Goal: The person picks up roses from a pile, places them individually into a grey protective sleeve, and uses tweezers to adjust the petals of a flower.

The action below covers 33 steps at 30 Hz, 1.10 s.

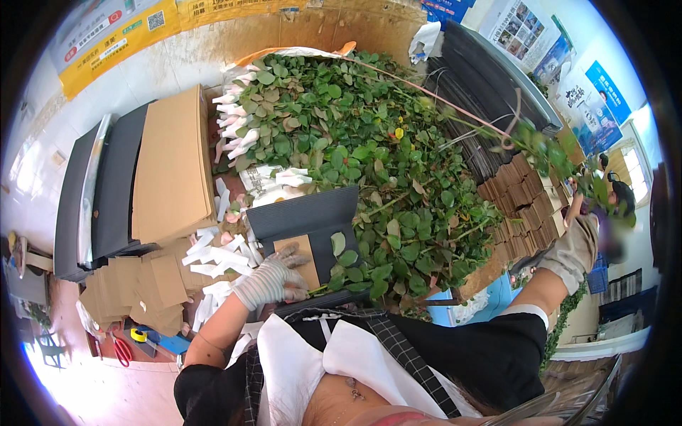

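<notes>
My left hand, in a grey knit glove, rests with fingers spread on a small brown cardboard piece lying on a dark grey sheet. Its fingertips reach the stems at the near edge of a big pile of leafy green rose stems. My right hand, also gloved, is raised at the far right and grips a long leafy stem that arches up over the pile. Several buds wrapped in white sleeves line the pile's left side.
Flat brown cardboard and dark sheets are stacked at left, with loose white sleeves and cardboard scraps below. Red scissors and a tape measure lie lower left. Small brown cards and black sheets stand at right.
</notes>
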Tool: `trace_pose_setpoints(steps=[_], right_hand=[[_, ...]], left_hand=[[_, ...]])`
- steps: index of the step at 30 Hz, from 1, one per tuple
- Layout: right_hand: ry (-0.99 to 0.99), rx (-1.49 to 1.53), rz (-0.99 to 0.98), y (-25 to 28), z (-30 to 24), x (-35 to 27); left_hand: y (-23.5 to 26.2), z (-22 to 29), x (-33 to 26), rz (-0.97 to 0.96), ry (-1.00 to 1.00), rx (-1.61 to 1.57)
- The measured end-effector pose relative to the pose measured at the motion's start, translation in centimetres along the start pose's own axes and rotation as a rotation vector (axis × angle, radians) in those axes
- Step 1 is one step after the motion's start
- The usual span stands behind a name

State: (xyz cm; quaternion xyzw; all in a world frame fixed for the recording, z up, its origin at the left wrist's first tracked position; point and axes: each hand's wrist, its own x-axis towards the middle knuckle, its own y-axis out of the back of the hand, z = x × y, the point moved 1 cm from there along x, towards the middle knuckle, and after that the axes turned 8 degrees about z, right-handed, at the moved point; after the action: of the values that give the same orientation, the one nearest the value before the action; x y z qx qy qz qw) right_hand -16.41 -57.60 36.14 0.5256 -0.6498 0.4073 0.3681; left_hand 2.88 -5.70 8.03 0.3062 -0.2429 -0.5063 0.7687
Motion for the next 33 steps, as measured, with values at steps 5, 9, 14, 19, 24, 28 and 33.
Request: trace_pose_setpoints(steps=[5,9,14,19,24,28,33], right_hand=[[0.489,-0.456,0.222,3.0,-0.8,5.3],[0.901,-0.923,0.320,-0.9,-1.9,1.6],[-0.541,0.776,-0.502,-7.6,-7.2,-15.9],[-0.793,0.870,-0.584,-7.4,-8.8,-21.3],[-0.811,0.843,-0.589,-7.4,-8.9,-21.7],[-0.778,0.770,-0.569,-6.4,-8.4,-20.4],[-0.659,0.727,-0.405,-3.0,-6.5,-15.0]], left_hand=[[0.1,0.5,0.6,-0.006,-0.018,-0.009],[0.3,-0.1,0.0,0.019,-0.041,-0.002],[-0.1,-0.3,0.4,0.009,-0.025,-0.080],[-0.3,-0.6,0.3,0.019,-0.034,-0.042],[-0.3,-1.4,0.1,0.020,-0.068,-0.011],[0.0,-0.5,0.4,-0.016,-0.017,-0.028],[0.0,0.7,0.1,0.023,0.017,-0.007]])
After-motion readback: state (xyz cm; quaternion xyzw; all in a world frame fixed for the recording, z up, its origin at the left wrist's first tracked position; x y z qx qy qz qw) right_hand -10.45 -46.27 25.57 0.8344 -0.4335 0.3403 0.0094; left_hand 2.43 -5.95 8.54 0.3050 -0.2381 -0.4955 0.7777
